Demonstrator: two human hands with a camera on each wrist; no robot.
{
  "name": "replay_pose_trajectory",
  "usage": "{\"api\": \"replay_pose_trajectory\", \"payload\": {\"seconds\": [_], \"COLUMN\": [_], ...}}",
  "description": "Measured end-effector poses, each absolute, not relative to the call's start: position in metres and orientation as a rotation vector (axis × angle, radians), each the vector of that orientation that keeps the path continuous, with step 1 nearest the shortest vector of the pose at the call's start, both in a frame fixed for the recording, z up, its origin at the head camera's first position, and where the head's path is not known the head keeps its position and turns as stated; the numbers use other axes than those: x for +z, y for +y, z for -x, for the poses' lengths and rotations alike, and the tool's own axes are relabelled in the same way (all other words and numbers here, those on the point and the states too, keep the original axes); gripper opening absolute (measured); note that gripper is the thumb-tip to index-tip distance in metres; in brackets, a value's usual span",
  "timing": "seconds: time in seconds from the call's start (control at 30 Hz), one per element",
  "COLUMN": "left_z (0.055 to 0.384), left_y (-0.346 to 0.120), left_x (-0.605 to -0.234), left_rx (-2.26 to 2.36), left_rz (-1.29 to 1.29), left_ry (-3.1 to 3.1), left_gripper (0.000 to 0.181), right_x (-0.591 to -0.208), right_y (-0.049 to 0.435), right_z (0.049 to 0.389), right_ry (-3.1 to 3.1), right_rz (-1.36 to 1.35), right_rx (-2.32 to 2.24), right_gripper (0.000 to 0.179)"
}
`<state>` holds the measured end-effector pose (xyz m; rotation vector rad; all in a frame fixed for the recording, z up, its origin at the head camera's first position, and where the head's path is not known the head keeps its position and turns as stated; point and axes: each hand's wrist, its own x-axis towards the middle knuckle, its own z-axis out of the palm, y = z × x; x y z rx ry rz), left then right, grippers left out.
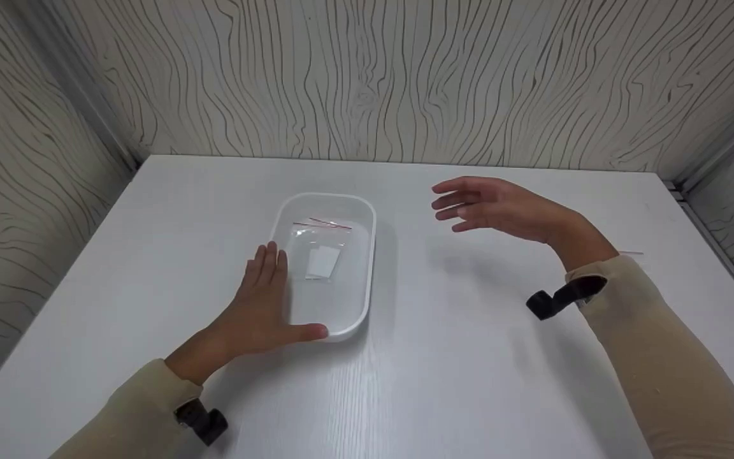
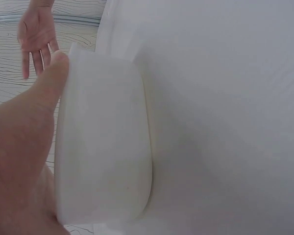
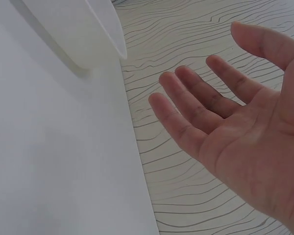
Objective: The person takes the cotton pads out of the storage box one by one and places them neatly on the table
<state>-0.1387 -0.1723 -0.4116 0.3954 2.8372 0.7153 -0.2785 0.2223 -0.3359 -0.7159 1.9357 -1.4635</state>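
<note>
A white plastic tub (image 1: 370, 280) with rounded corners stands on the table. Inside it lie small clear zip bags (image 1: 300, 237) with red seal lines, overlapping, with a white rectangular piece (image 1: 323, 262) among them. My left hand (image 1: 255, 315) rests along the tub's left side, fingers straight, its thumb reaching over the near rim. In the left wrist view that thumb (image 2: 51, 81) lies at the rim of the tub (image 2: 105, 137). Above the table, right of the tub, my right hand (image 1: 501, 207) hovers with spread, slightly bent fingers and holds nothing; its palm (image 3: 255, 147) shows in the right wrist view.
The white table (image 1: 437, 382) reaches back to a wood-grain patterned wall (image 1: 367, 83). A thin red line (image 1: 632, 252), partly hidden behind the right forearm, shows on the table at the right. Black wrist-worn devices (image 1: 564, 298) sit on both sleeves.
</note>
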Motion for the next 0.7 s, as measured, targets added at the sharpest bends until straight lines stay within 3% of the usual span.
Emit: {"api": "replay_pose_trajectory", "payload": {"seconds": [0.7], "left_z": [0.139], "left_y": [-0.171], "left_x": [-0.413], "left_rx": [0.701], "left_rz": [-0.395], "left_ry": [2.850], "left_gripper": [0.141], "right_x": [-0.318], "right_y": [0.173], "right_z": [0.278], "right_ry": [2.004], "right_rz": [0.744], "right_rx": [-1.329], "right_gripper": [0.045]}}
